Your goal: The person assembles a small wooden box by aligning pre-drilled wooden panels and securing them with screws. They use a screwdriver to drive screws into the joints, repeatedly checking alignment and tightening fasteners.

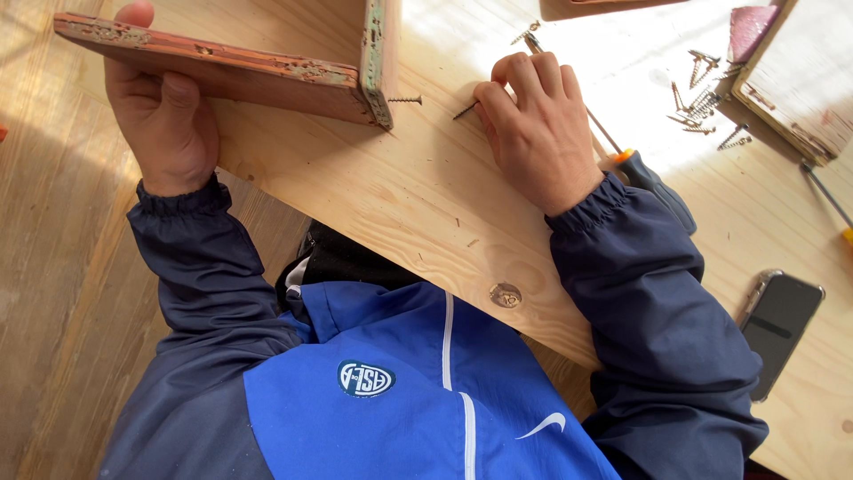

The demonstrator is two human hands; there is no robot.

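Note:
My left hand [160, 116] grips the lower edge of a reddish wooden box frame [267, 67] that stands on the light wooden table [418, 204]. A screw [405, 100] sticks out of the frame's corner, pointing right. My right hand [533, 124] rests on the table just right of it, fingertips pinching a dark screw [465, 110]. A screwdriver with a black and orange handle [653, 182] lies under my right wrist, its shaft running up past my fingers.
Several loose screws [702, 98] lie at the upper right beside another wooden board [800, 80]. A dark phone [782, 324] lies at the right. A second tool [831, 204] shows at the right edge. A wooden floor lies left of the table.

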